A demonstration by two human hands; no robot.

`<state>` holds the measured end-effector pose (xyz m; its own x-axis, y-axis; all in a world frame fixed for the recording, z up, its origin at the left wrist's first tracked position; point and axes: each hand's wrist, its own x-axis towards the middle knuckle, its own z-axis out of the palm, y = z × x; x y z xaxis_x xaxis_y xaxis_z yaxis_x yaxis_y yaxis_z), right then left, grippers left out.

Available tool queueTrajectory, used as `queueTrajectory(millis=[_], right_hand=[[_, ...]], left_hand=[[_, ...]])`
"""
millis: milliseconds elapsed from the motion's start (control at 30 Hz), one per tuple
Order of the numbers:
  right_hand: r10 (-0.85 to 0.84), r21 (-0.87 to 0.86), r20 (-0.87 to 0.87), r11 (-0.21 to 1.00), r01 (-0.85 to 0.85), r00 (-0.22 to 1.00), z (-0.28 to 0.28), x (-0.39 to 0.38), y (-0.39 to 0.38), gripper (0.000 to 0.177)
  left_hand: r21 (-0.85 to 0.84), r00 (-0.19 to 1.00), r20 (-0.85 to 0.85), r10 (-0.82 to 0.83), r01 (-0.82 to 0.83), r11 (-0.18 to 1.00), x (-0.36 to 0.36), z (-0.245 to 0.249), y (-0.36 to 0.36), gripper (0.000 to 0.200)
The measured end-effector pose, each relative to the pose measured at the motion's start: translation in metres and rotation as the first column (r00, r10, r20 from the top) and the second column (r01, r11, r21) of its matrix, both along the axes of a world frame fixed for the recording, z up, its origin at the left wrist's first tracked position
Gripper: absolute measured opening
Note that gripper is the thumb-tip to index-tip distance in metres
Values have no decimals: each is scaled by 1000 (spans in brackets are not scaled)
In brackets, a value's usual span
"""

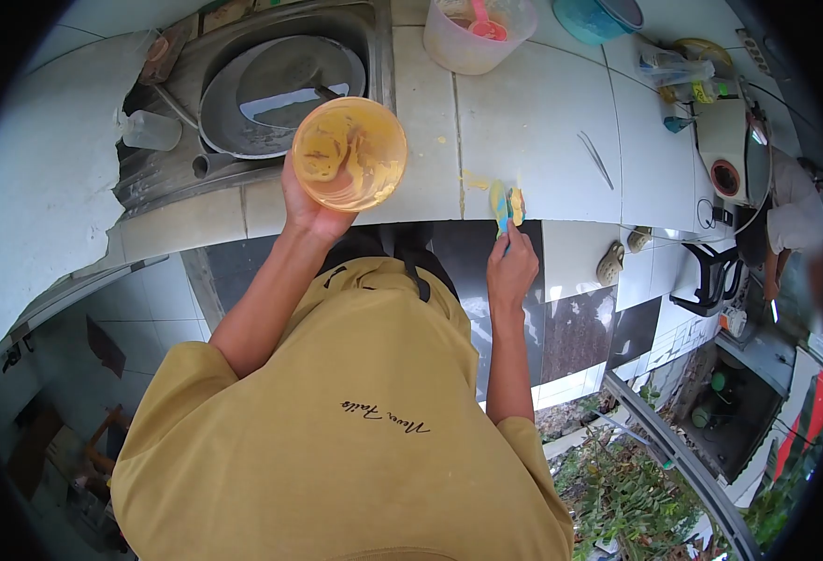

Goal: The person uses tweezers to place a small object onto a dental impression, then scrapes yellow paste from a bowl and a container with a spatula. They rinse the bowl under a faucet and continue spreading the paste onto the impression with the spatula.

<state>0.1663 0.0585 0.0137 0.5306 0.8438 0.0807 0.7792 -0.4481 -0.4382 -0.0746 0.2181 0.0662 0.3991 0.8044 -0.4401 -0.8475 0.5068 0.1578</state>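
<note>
My left hand (310, 208) grips an orange plastic tub (388, 154) from below and tilts its mouth toward me. Yellow batter-like residue coats the inside. Over the counter's front edge, my right hand (514, 266) is closed round the handle of a blue spatula (502, 208), whose head is smeared with the same yellow stuff. Yellow smears mark the white tiled counter (542, 122) beside the spatula.
At left, a metal sink (381, 56) holds a large pan (220, 117). Farther back stand a translucent bucket (463, 56) with a pink scoop (489, 31) and a blue bowl (584, 23). Metal tongs (595, 159) lie right, near a white appliance (718, 140). Another person (794, 210) is at far right.
</note>
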Motion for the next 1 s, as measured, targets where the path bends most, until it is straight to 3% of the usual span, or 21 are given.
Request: queueTrajectory(millis=[133,167,200,267,333,367,400,433,500,533,600,667,700,733,800,833,867,900,933,967,1000], right_hand=[[106,177,-158,981,-78,982,-28,-1,4,31],[-26,122,-511,987,102,859,-5,-7,11,30],[-152,-5,-783,971,238,603,18,-13,16,29],[-15,123,-811,973,196,584,64,-20,20,28],[361,413,-518,900,-144,776,81,-18,25,30],[358,416,-517,899,-138,778,99,-19,31,30],[499,365,-250,842,-397,829,120,-21,40,31],[630,234,20,752,-616,776,133,-22,46,33],[599,148,129,776,-613,790,143,-24,60,35],[575,61,234,796,-602,784,144,-25,65,37],[552,23,186,824,-565,813,135,-30,64,31],[480,168,-345,877,-451,806,113,-40,59,25],[300,108,-665,945,-310,684,114,-51,53,21],[151,-22,-857,945,-327,493,121,-55,57,25],[34,-76,-949,941,-330,313,132,-62,66,26],[42,-65,-949,944,-324,314,144,-65,70,26],[166,43,-905,951,-306,391,160,-66,74,24],[284,155,-837,943,-295,468,174,-67,78,23],[298,174,-829,941,-289,474,181,-65,81,23],[492,331,-530,870,-366,690,188,-62,83,21],[580,430,-140,766,-479,802,197,-59,85,18]], left_hand=[[-86,999,-52,-9,5,996,3,11,-9,44],[-126,993,-114,6,-20,992,3,15,-8,46],[-114,991,-129,32,-47,992,0,13,-6,46],[-26,998,-38,-41,40,999,-6,3,-7,44],[-5,997,13,-72,73,997,-9,11,-7,42],[1,993,-52,-105,105,994,-6,16,-5,41],[4,984,-116,-138,139,990,-4,18,-4,40],[7,983,-114,-145,146,989,-2,19,-4,40],[147,931,-346,-118,178,973,2,20,-3,40],[150,932,-341,-120,180,972,4,23,-2,40],[159,935,-351,-62,124,979,9,30,-1,39],[202,941,-338,-4,76,976,15,23,1,41],[246,943,-328,52,32,969,19,20,3,42],[250,945,-323,57,27,968,22,19,3,42],[219,989,-138,44,-13,976,26,20,2,46],[237,998,-40,51,-40,971,28,21,2,45],[251,998,-38,44,-33,968,31,23,4,45],[170,996,87,20,-35,985,34,25,9,47],[91,977,214,3,-23,996,37,26,14,49],[151,946,322,-50,1,988,40,27,18,52],[175,944,324,-65,7,985,41,29,21,52]])
